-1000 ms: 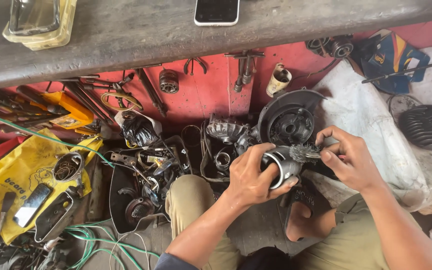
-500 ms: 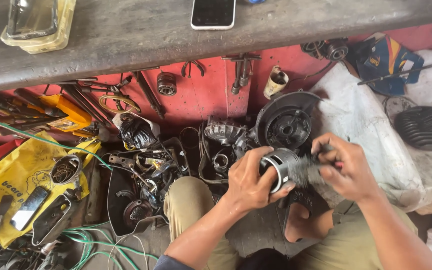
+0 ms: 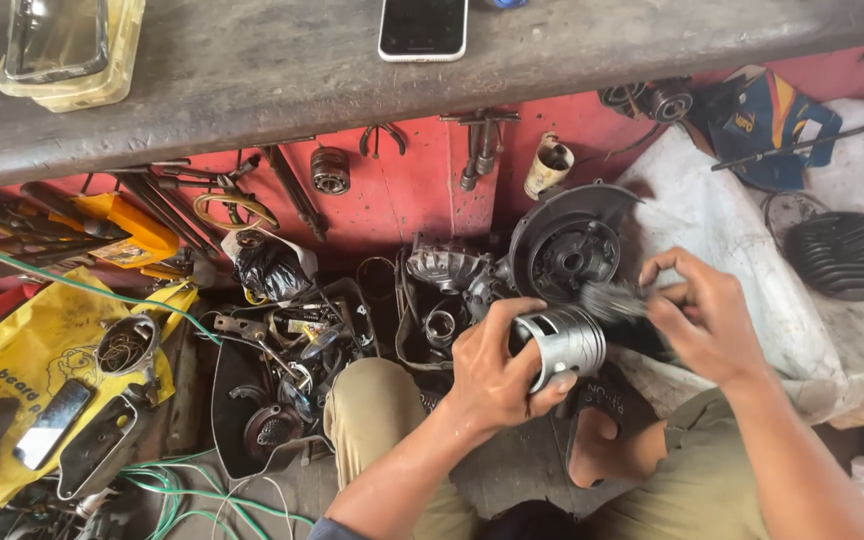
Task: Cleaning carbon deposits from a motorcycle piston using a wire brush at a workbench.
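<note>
Two hands busy: left hand grips ribbed silver metal piston above the knees; right hand, clutching small wire brush, has pulled slightly off it — brushing mid-stroke.

The shiny grey ribbed metal piston lies on its side, gripped at its open end, beside a blurred dark brush-like tool touching its upper edge.

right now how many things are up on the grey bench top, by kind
Phones, white-edged with a dark screen: 1
Clear plastic lamp lenses in a yellowish tray: 1
Total: 2

Below, the left hand holds the ribbed silver metal piston; the right hand holds a blurred dark brush.
</note>
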